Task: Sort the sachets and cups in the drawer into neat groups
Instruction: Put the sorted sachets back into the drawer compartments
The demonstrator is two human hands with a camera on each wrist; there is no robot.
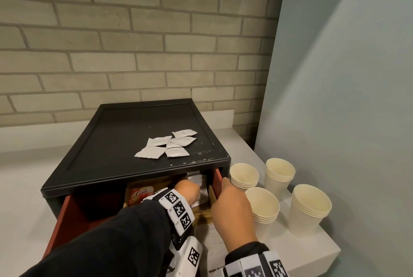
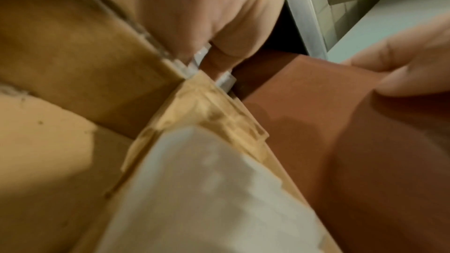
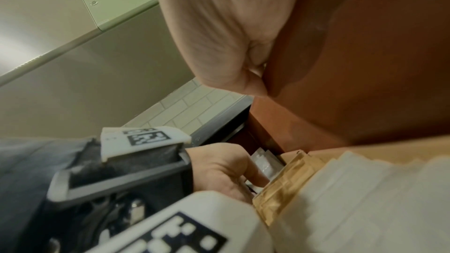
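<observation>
The drawer (image 1: 67, 216) of the black cabinet (image 1: 125, 142) stands pulled out toward the near side, its inner walls red-brown. Inside it sits a wooden organizer (image 2: 73, 55) with compartments. The left hand (image 1: 187, 192) reaches into a far compartment on the right part of the drawer, and its fingers (image 2: 185, 26) are curled down onto a bunch of silver sachets (image 2: 199, 59) standing there — they seem to pinch them, though the wrist view is blurred. A red coffee sachet (image 1: 141, 194) lies in a compartment to the left of this hand. At the near side, white sachets (image 2: 207, 189) fill another compartment.

The right hand (image 1: 232, 207) rests on the right side wall of the drawer, the thumb on the inside of the wall and the fingers curled over its top edge, so it holds the wall.

On top of the cabinet lies a loose group of white sachets (image 1: 166, 146), some overlapping. On the white table (image 1: 319, 243), right of the cabinet, stand four stacks of paper cups (image 1: 309, 207) — two far, two near, all upright and just beside each other.
</observation>
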